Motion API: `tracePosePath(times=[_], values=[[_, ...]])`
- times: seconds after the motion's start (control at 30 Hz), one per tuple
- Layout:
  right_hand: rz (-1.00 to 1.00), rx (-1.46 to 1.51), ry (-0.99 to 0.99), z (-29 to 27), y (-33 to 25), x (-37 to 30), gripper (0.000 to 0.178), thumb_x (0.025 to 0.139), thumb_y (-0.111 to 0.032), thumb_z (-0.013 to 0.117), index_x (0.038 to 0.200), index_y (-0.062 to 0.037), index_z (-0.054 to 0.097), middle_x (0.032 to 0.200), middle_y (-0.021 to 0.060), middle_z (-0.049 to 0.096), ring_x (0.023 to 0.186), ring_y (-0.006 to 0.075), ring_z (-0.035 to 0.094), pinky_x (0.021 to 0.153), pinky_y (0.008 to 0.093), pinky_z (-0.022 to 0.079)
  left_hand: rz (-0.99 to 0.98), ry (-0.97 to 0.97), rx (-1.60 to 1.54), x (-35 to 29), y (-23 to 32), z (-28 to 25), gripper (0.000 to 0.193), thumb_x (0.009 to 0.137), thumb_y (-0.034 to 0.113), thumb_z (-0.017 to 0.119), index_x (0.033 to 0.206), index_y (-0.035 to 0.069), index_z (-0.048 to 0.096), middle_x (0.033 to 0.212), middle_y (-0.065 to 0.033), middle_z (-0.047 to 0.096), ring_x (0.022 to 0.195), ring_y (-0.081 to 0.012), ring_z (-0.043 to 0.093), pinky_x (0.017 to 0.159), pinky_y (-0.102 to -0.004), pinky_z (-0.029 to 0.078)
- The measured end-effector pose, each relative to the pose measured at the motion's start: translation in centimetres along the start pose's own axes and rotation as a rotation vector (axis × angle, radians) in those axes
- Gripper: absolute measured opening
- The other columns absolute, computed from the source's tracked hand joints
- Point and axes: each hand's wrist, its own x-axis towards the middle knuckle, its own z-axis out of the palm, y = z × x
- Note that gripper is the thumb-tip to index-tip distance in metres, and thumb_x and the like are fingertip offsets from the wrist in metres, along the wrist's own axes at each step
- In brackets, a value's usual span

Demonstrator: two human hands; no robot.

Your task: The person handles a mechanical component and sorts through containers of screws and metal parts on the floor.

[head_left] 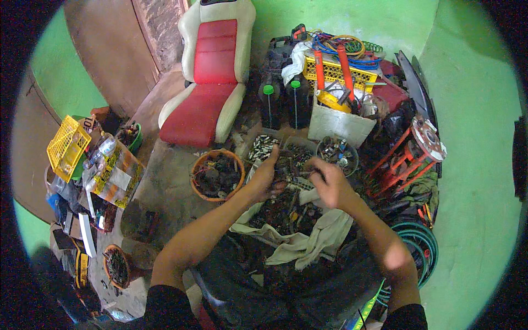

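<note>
My left hand (pixel 265 177) is held over a pile of small dark parts (pixel 286 213), thumb raised and apart from the other fingers, with nothing visible in it. Across from it, my right hand (pixel 330 184) has its fingers curled together; anything in them is too small or hidden to make out. The pile lies on a pale cloth (pixel 308 242) in front of me. Just beyond the hands are a container of small whitish cylindrical pieces (pixel 263 147), a box of dark small parts (pixel 298 154) and a round clear tub (pixel 352 162) of mixed hardware.
An orange-rimmed bucket (pixel 241 184) stands left of my hands, below a red and white car seat (pixel 215 110). Two dark bottles with green caps (pixel 268 89) stand behind. At right are a white box of tools (pixel 330 129), an orange metal frame (pixel 399 165) and a coiled green hose (pixel 432 250).
</note>
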Motion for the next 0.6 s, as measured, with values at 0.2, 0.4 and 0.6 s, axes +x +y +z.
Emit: tracePosePath(times=[0.2,0.4,0.6], values=[[0.426,1.196,-0.007,-1.9,0.5,0.9,0.016,0.079,-0.016,0.049,0.093,-0.0083,0.053,0.08,0.0015,0.05,0.062,0.0099,0.04,0.054,0.0238,0.035,0.053,-0.093,-0.039,-1.0,0.4,0.7,0.062,0.092,0.063,0.024,0.088,0.011,0.057,0.057,-0.0028,0.054,0.034,-0.0072,0.033,0.03,-0.0213,0.021],[0.57,1.282,-0.057,-0.7,1.3,0.8,0.027,0.081,-0.029,0.058,0.098,-0.0095,0.052,0.088,0.0032,0.053,0.069,0.013,0.045,0.056,0.0271,0.037,-0.021,-0.162,0.036,-1.6,0.7,0.6,0.065,0.093,0.061,0.022,0.091,0.006,0.056,0.055,-0.0011,0.048,0.035,-0.0065,0.029,0.032,-0.0209,0.02],[0.624,0.501,-0.155,0.8,0.5,0.2,0.053,0.086,-0.047,0.06,0.117,-0.004,0.053,0.083,0.0054,0.057,0.076,0.0138,0.054,0.064,0.0328,0.046,0.031,-0.147,-0.126,-0.5,0.0,-0.2,0.059,0.09,0.063,0.034,0.093,0.009,0.057,0.053,-0.0002,0.048,0.033,-0.0066,0.03,0.03,-0.0209,0.021]])
